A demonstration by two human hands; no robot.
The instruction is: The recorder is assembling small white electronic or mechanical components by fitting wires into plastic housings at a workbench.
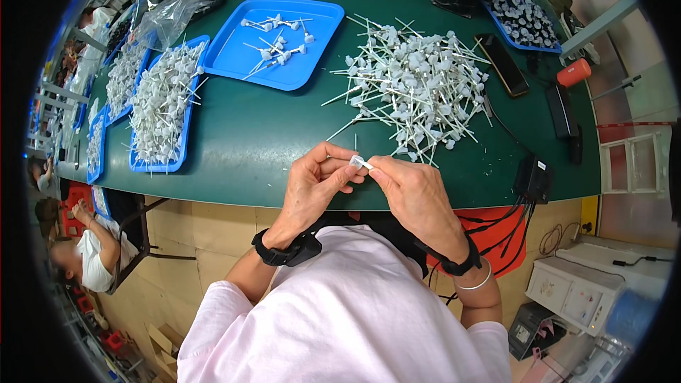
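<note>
Near the front edge of the green table, both hands meet on one small white plastic piece with a thin stem. My left hand pinches its wider, translucent end between thumb and fingers. At the other end, the fingertips of my right hand are closed on the stem and partly cover it. A large heap of similar white stemmed pieces lies just beyond my right hand. Farther off to the left, several such pieces rest in a shallow blue tray.
More blue trays full of white pieces stand at the left, near plastic bags. A phone, a black cable box and a tray of dark-and-clear parts lie at right. Another person sits at far left.
</note>
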